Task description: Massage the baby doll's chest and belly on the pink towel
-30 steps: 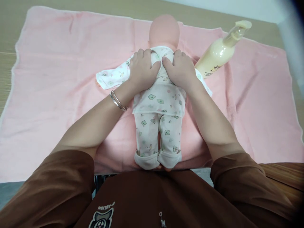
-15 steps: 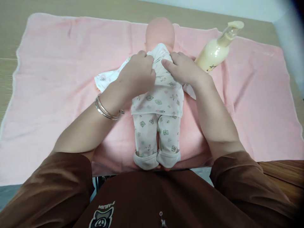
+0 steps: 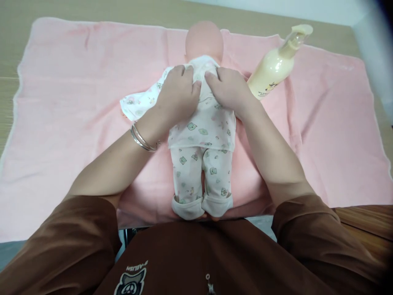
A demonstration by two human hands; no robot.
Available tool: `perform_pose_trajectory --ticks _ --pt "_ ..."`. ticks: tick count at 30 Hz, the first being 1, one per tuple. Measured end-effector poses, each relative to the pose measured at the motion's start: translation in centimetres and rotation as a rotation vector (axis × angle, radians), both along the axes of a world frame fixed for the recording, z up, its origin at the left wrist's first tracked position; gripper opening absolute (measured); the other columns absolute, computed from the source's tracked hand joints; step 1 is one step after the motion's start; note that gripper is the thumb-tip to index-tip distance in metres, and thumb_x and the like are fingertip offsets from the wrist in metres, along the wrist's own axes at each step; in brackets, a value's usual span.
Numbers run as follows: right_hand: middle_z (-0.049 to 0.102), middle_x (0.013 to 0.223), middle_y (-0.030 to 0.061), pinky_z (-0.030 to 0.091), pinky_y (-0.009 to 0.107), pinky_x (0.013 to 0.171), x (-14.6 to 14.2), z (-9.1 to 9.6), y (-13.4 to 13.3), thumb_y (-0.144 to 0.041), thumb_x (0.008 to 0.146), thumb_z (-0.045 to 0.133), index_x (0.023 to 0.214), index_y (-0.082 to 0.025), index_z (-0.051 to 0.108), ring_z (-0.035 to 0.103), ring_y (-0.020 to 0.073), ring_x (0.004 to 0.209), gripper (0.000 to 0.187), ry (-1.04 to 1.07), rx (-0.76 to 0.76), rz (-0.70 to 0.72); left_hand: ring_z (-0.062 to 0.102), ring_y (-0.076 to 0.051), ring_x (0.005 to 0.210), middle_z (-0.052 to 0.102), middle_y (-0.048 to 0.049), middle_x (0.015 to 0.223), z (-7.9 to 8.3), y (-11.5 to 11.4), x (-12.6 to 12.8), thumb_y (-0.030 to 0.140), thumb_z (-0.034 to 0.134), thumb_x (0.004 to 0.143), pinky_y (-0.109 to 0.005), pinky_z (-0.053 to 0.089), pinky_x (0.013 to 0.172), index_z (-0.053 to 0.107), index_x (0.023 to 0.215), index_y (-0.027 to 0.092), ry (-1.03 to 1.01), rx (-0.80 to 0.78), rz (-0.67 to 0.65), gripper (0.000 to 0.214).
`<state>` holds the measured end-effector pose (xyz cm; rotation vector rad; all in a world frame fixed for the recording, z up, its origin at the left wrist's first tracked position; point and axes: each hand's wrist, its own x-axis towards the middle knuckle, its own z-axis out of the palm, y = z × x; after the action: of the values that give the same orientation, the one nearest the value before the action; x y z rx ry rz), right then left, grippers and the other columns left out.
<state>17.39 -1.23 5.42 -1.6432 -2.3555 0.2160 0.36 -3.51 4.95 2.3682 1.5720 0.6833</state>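
Observation:
A baby doll (image 3: 202, 135) in a white printed suit lies on a pink towel (image 3: 76, 82), its bare head (image 3: 204, 41) pointing away from me. My left hand (image 3: 179, 92) rests on the doll's left shoulder and upper back, fingers laid over the cloth. My right hand (image 3: 229, 90) lies the same way on the right shoulder. The two thumbs nearly meet at the middle of the back. Neither hand holds anything. Two silver bangles (image 3: 143, 139) sit on my left wrist.
A cream pump bottle (image 3: 273, 71) lies tilted on the towel just right of my right hand. The towel covers a wooden table (image 3: 92, 10). The doll's feet reach the table's near edge at my brown shirt.
Half a second ago my left hand was bunched on the cloth at the doll's neck. Now both hands lie flatter on the shoulders, thumbs closer together.

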Motion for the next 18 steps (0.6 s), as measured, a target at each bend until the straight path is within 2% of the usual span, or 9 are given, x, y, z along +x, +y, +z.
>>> perform_pose_trajectory --ticks 3,6,8,10,12,15,18 --pt "0.063 0.106 0.0143 0.045 0.041 0.088 0.2 -0.3 0.5 -0.049 0.101 0.01 0.105 -0.013 0.059 0.057 0.0257 0.098 0.061 0.014 -0.026 -0.043 0.048 -0.031 0.102 0.052 -0.0116 0.102 0.7 -1.1 0.3 0.023 0.035 0.091 -0.046 0.039 0.092 0.055 0.093 0.027 0.005 0.029 -0.051 0.021" --pt "0.057 0.117 0.0165 0.04 0.044 0.096 -0.9 0.2 -1.1 -0.045 0.1 0.02 0.12 -0.012 0.051 0.052 0.0286 0.107 0.05 -0.049 0.04 -0.079 0.051 -0.027 0.093 0.053 -0.0091 0.088 0.8 -0.5 0.1 0.012 0.038 0.083 -0.042 0.043 0.084 0.049 0.07 0.027 -0.047 0.043 -0.048 0.022" --pt "0.054 0.119 0.016 0.039 0.044 0.098 -1.8 0.8 -2.6 -0.039 0.099 0.026 0.121 -0.014 0.049 0.051 0.0293 0.109 0.041 -0.091 0.089 -0.038 0.051 -0.023 0.087 0.052 -0.0061 0.078 0.4 0.6 -0.2 0.008 0.038 0.078 -0.037 0.043 0.082 0.042 0.062 0.024 -0.082 0.051 -0.031 0.023" --pt "0.054 0.116 0.0176 0.041 0.045 0.096 -2.5 1.4 -3.8 -0.033 0.098 0.028 0.116 -0.011 0.051 0.051 0.0312 0.107 0.037 -0.125 0.119 -0.002 0.051 -0.021 0.084 0.052 -0.0043 0.075 -0.3 1.8 -0.5 0.01 0.037 0.081 -0.034 0.043 0.081 0.044 0.065 0.023 -0.087 0.043 -0.012 0.021" --pt "0.056 0.11 0.0177 0.043 0.045 0.092 -2.7 1.6 -4.2 -0.029 0.098 0.028 0.11 -0.01 0.053 0.052 0.0317 0.104 0.034 -0.15 0.129 0.008 0.05 -0.02 0.089 0.055 -0.005 0.086 -0.9 2.6 -0.6 0.016 0.035 0.088 -0.035 0.043 0.085 0.052 0.078 0.023 -0.084 0.012 0.016 0.021" --pt "0.06 0.104 0.0131 0.046 0.043 0.087 -2.0 1.2 -3.0 -0.03 0.098 0.026 0.101 -0.016 0.054 0.055 0.0283 0.098 0.031 -0.115 0.112 -0.011 0.047 -0.023 0.105 0.056 -0.0081 0.105 -1.3 2.5 -0.5 0.024 0.032 0.094 -0.039 0.04 0.096 0.055 0.102 0.025 -0.091 -0.015 0.032 0.025" --pt "0.063 0.101 0.0116 0.049 0.042 0.081 -0.5 0.2 -0.8 -0.044 0.1 0.02 0.098 -0.018 0.056 0.058 0.0278 0.092 0.044 -0.061 0.067 -0.032 0.046 -0.026 0.106 0.055 -0.0095 0.107 -0.8 1.3 -0.2 0.026 0.031 0.094 -0.043 0.04 0.097 0.055 0.108 0.026 -0.054 0.004 0.015 0.028"
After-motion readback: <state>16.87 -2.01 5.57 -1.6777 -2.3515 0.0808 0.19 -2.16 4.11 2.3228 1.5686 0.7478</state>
